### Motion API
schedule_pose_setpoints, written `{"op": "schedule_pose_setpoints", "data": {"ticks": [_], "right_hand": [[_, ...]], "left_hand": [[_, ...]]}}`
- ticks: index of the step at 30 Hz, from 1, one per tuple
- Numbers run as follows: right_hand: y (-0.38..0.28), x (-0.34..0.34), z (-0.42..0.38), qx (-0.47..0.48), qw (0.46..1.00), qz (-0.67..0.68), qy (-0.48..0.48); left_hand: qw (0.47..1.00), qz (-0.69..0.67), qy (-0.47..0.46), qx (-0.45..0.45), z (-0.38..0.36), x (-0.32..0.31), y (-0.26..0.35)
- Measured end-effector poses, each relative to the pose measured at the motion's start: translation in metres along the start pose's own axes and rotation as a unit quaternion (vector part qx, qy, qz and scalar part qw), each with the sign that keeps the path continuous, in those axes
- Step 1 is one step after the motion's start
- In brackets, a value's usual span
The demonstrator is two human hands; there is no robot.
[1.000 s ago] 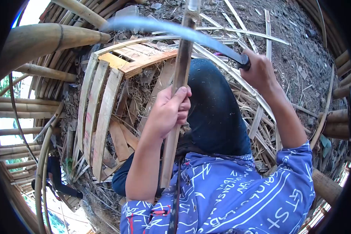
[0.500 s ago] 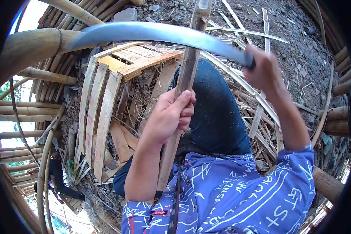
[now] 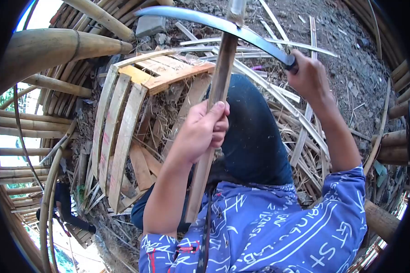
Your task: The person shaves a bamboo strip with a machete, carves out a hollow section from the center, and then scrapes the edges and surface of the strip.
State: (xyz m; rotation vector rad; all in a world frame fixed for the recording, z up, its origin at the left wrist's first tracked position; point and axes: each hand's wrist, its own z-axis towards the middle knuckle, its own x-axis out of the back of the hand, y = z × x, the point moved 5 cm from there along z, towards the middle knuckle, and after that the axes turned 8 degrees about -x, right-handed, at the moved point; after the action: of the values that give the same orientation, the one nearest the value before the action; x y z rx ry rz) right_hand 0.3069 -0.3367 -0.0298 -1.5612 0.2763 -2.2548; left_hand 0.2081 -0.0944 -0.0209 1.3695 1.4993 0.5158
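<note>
My left hand [image 3: 208, 126] is wrapped round a long split bamboo strip [image 3: 222, 77], which runs from near my shirt up past the top of the view. In my right hand [image 3: 309, 75] is the dark handle of a machete [image 3: 191, 17] with a long, slightly curved blade. The blade lies across the upper part of the strip, right at a node, its tip pointing to the upper left. My bent knee [image 3: 248, 123] in dark trousers is just right of the strip.
A slatted wooden crate [image 3: 130, 109] stands at the left, with shavings inside. Thick bamboo poles [image 3: 50, 48] jut in from the upper left. Cut strips [image 3: 300, 116] litter the ground right of my knee. Another person [image 3: 64, 207] is at the lower left.
The machete has moved up along the strip, its blade now at the node and its tip higher. My right hand shifts slightly; my left hand keeps its hold on the strip.
</note>
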Motion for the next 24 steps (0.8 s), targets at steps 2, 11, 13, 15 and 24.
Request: {"op": "schedule_pose_setpoints", "data": {"ticks": [2,11,13,15,24], "right_hand": [[-0.022,0.008,-0.017,0.056,0.998,-0.011,-0.024],[0.008,-0.005,0.000,-0.025,0.999,0.017,-0.019],[0.036,-0.013,0.023,-0.133,0.990,0.022,-0.051],[0.032,0.004,0.018,-0.149,0.987,0.059,0.011],[-0.014,0.003,-0.005,0.033,0.998,0.048,-0.016]], "left_hand": [[1.000,0.009,-0.005,-0.009,-0.001,0.004,0.002],[0.999,-0.002,0.018,-0.028,-0.006,0.008,0.010],[1.000,0.001,0.025,-0.009,-0.009,0.014,0.003],[1.000,0.014,0.026,-0.003,-0.011,0.019,0.002],[0.999,0.038,0.015,-0.007,-0.020,0.006,0.014]]}}
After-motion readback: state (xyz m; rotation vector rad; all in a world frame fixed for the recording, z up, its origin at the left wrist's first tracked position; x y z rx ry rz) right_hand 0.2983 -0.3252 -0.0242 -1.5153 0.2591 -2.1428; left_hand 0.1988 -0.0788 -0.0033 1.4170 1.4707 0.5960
